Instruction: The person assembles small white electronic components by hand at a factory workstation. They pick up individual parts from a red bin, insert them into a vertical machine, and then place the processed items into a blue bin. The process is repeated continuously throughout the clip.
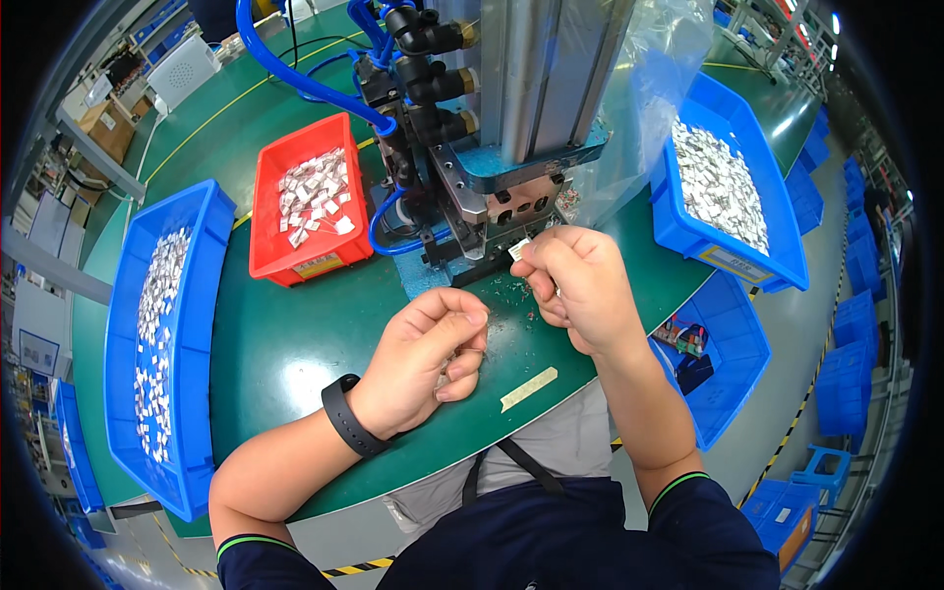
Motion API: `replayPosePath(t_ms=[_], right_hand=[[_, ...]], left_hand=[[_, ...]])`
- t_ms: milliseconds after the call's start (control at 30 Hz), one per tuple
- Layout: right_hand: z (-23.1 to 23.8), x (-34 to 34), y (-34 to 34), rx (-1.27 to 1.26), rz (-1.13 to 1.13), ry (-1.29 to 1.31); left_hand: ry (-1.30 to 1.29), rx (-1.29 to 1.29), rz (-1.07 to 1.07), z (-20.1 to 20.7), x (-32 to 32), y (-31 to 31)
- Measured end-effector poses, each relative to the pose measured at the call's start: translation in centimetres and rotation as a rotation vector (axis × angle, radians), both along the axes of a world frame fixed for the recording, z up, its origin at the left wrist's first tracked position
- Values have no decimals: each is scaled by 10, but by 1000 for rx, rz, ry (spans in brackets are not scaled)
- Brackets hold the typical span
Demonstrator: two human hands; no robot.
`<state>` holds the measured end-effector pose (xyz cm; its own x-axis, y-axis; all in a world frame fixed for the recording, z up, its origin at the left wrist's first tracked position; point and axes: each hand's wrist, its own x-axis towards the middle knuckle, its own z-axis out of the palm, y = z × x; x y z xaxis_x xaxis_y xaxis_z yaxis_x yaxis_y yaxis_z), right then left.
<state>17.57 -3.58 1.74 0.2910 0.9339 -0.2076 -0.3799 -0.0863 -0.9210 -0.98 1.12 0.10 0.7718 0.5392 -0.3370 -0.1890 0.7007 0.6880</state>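
My right hand (582, 285) is closed in a pinch on a small white rectangular part (518, 250), held up at the lower front of a pneumatic press (516, 192). Only one end of the part shows past my thumb and finger. My left hand (423, 359), a black band on its wrist, is closed above the green tabletop (275, 413), left of the press's front. Its thumb and forefinger press together and the other fingers curl in. Whatever those fingers hold, if anything, is hidden.
A red bin (310, 261) and a long blue bin (202, 393) with small white parts stand left. Another blue bin (777, 261) of parts sits right, above a lower blue bin (737, 374). Blue air hoses (295, 84) loop beside the press. Scraps and a tape strip (529, 389) lie near my hands.
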Motion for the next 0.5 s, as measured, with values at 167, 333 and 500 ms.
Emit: replayPosePath(t_ms=[167,333,500], right_hand=[[-5,-2,-9,-16,141,-137],[-7,-10,-12,34,276,-165],[-7,-9,-12,22,306,-214]], left_hand=[[-21,6,-8,-1,0,0],[-35,46,1,-1,0,-2],[-44,39,-8,-3,0,-1]])
